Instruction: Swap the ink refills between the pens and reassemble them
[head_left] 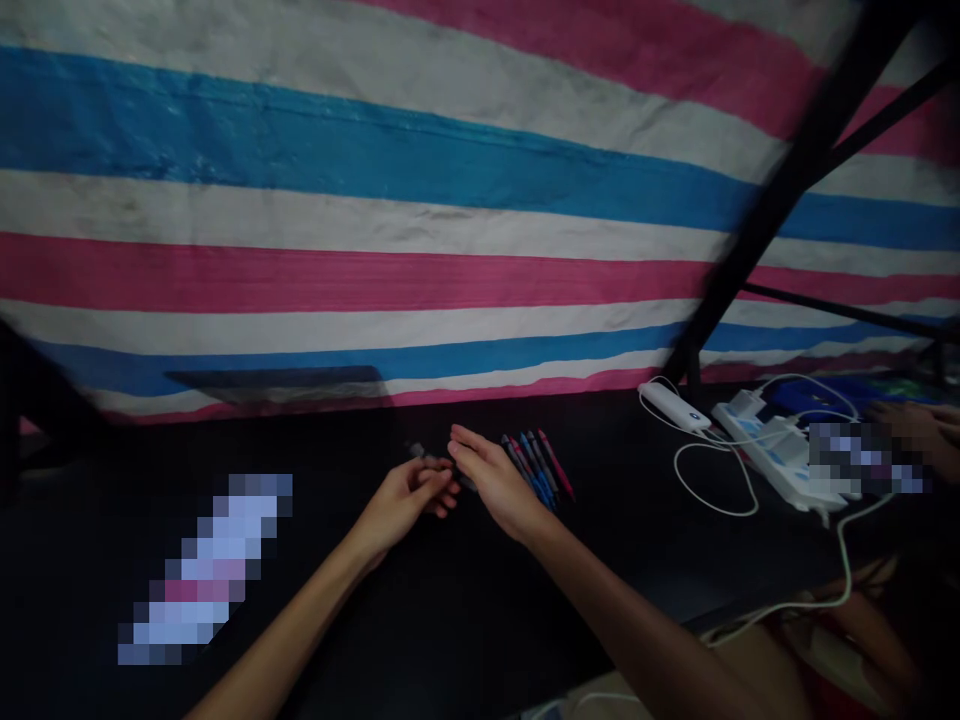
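Striped pink, white and blue plastic sheeting (300,280) backs a matt black worktop (330,455). Between the hands, above the worktop, is a slim grey pen (418,453), blurred and partly covered. Left hand (401,500): thumb and forefinger appear to pinch the pen. Right hand (491,480): fingers extended and pressed together beside it; whether they grip cannot be told. Sound handling would call for a light pinch at mid-barrel, the other hand steadying one end and kept clear of the row of blue, dark and pink pens (538,482) just beyond. Long axis: crosswise, from far left to near right; which end is the tip cannot be determined.
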